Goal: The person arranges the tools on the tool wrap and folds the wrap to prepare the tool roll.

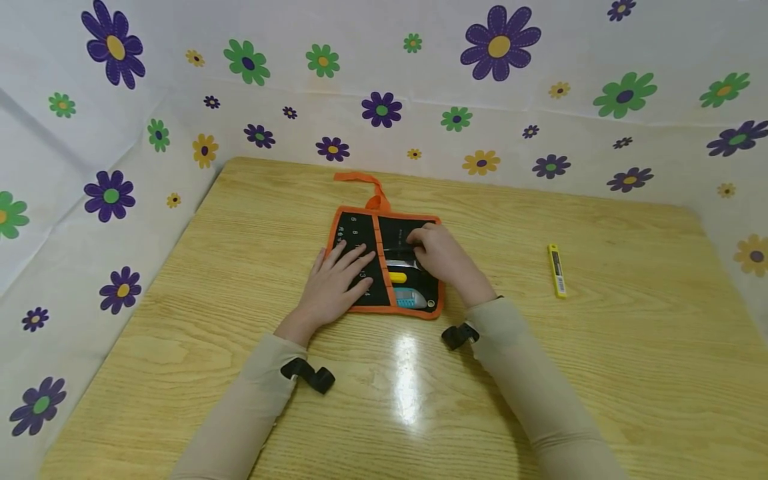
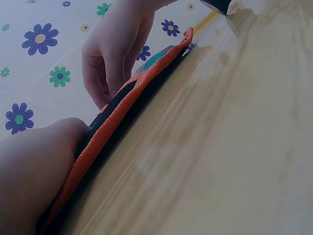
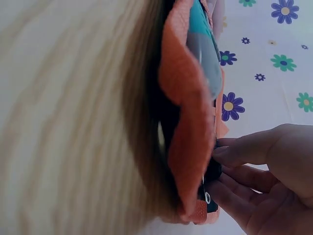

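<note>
A black tool pouch (image 1: 414,227) with orange edging lies unfolded on the table. My left hand (image 1: 336,287) rests with spread fingers on its pocket panel, which bears printed numbers. Over the right part, my right hand (image 1: 441,253) pinches a small black piece (image 3: 213,170) between thumb and fingers; its kind is hidden by the hand. Out of the pockets show a shiny metal tool (image 1: 402,264), a yellow handle (image 1: 397,277) and a teal and grey utility knife (image 1: 411,298). In the left wrist view, the right hand's fingers (image 2: 113,81) point down at the pouch.
An orange strap (image 1: 360,177) trails from the pouch's far edge. To the right, a slim yellow case (image 1: 557,270) with a label lies on the wooden table (image 1: 600,373). Flower-print cloth (image 1: 420,73) hangs behind and at the sides.
</note>
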The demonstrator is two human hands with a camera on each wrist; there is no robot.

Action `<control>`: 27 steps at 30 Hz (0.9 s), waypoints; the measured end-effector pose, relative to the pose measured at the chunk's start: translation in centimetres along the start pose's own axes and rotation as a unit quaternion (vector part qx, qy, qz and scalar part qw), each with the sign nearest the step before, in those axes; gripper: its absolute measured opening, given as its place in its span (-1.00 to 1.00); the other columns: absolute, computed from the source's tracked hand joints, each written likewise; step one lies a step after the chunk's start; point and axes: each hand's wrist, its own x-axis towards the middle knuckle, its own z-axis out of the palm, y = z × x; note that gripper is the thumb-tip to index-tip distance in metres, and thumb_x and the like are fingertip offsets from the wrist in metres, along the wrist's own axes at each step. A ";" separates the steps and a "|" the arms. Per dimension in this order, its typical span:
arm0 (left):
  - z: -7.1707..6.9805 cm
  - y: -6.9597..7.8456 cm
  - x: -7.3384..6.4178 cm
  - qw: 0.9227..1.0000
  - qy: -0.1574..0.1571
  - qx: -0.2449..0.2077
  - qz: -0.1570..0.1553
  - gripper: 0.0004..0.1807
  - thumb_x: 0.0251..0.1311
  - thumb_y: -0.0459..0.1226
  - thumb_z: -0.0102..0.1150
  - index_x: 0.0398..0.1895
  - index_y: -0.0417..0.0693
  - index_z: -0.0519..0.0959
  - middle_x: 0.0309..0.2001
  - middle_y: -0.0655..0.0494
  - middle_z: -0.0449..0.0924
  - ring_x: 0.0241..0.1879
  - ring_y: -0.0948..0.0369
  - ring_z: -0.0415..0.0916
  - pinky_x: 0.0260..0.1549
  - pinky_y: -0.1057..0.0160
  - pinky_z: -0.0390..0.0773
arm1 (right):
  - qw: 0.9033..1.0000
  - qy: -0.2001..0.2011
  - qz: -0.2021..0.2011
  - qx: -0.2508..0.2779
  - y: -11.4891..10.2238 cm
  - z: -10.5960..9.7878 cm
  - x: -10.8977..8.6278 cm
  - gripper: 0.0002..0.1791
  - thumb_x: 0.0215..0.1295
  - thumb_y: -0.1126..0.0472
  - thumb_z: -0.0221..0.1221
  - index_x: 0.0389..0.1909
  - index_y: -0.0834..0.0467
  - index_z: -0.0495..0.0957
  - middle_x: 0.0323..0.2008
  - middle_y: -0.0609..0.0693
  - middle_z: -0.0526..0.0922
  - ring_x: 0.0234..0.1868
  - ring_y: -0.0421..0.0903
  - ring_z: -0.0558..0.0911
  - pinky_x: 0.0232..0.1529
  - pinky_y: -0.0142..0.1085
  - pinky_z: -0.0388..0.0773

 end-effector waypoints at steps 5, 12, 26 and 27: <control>0.0 0.0 0.1 1.000 -0.001 -0.001 -0.001 -0.41 0.43 0.14 -0.29 0.48 0.28 0.14 0.48 0.24 -0.01 0.48 0.09 -0.30 0.36 -0.06 -0.40 | 1.000 -0.004 0.004 0.007 -0.2 0.1 0.0 -0.70 0.24 0.51 0.03 -0.06 0.34 0.61 -0.07 0.23 0.57 -0.05 0.11 0.53 -0.07 -0.12 0.51; -0.1 0.0 0.1 1.000 -0.007 0.006 0.000 -0.40 0.43 0.14 -0.29 0.48 0.27 0.13 0.49 0.25 -0.03 0.48 0.09 -0.31 0.36 -0.06 -0.39 | 1.000 -0.004 -0.001 -0.002 -0.4 0.3 0.1 -0.62 0.15 0.62 0.00 -0.07 0.33 0.61 -0.09 0.22 0.58 -0.04 0.10 0.54 -0.04 -0.12 0.51; -0.2 0.1 0.0 1.000 -0.004 0.006 -0.001 -0.40 0.43 0.14 -0.29 0.48 0.26 0.14 0.49 0.24 -0.03 0.48 0.08 -0.29 0.36 -0.08 -0.37 | 1.000 -0.006 0.002 -0.012 -1.0 0.6 0.4 -0.71 0.25 0.55 0.07 -0.09 0.29 0.63 -0.06 0.17 0.63 0.03 0.08 0.56 0.06 -0.11 0.47; -0.2 0.1 0.0 1.000 -0.003 0.006 -0.001 -0.40 0.43 0.14 -0.29 0.48 0.25 0.15 0.49 0.24 -0.02 0.48 0.08 -0.29 0.36 -0.08 -0.37 | 1.000 -0.007 0.004 -0.012 -1.1 0.6 0.5 -0.72 0.25 0.55 0.07 -0.09 0.29 0.63 -0.06 0.17 0.63 0.03 0.08 0.56 0.07 -0.12 0.47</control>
